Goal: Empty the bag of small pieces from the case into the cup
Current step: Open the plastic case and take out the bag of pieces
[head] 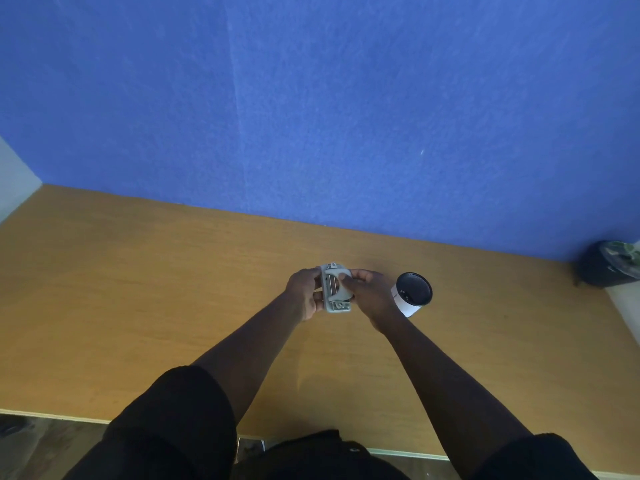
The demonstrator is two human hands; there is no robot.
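A small grey case point(336, 288), long axis running towards the wooden tabletop's point(138, 306) far edge, is gripped between left hand point(304, 294) and right hand point(369, 292), the white cup point(412, 294) just beside the right.

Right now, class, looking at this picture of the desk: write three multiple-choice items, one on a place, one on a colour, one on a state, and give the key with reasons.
1. Where is the cup relative to the case?
A. to its right
B. to its left
C. on top of it

2. What colour is the cup's outside?
A. red
B. white
C. green

3. How is the case held?
A. lying untouched on the table
B. by one hand only
C. between both hands

Key: 1 A, the cup stands beyond the right hand. 2 B, its wall is white. 3 C, the left hand and right hand grip its sides.
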